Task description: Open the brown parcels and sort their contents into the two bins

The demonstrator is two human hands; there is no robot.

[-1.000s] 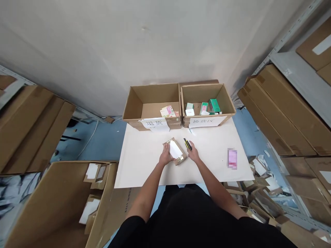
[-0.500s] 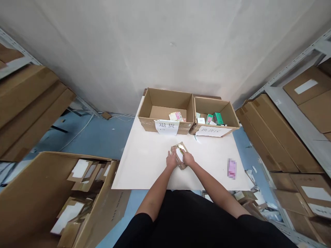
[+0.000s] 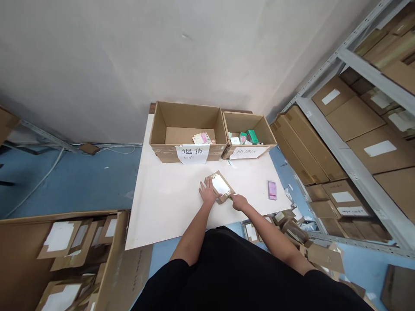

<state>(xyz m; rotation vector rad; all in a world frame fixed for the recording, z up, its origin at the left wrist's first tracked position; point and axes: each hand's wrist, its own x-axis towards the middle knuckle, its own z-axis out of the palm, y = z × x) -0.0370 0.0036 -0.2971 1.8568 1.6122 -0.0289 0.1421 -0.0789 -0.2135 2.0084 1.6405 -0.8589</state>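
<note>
A small cardboard box (image 3: 220, 185) with a white label lies on the white table, turned at an angle. My left hand (image 3: 208, 193) rests on its left side, fingers spread, some of them over the top face. At the box's near right corner my right hand (image 3: 239, 201) is closed around a utility knife (image 3: 231, 197), of which only a small yellowish bit shows. Whether the blade is in the cardboard cannot be made out.
A large open carton (image 3: 191, 153) with a paper sign holds some pink and cream packs. Beside it, a smaller carton (image 3: 249, 152) contains green and white boxes. A pink item (image 3: 272, 190) lies at the table's right. Shelves (image 3: 356, 147) stand right; a parcel-filled carton (image 3: 121, 242) stands left.
My right hand has moved with the knife from the box's top to its near right corner. The box has turned, its label now more exposed. The view has swung to the right.
</note>
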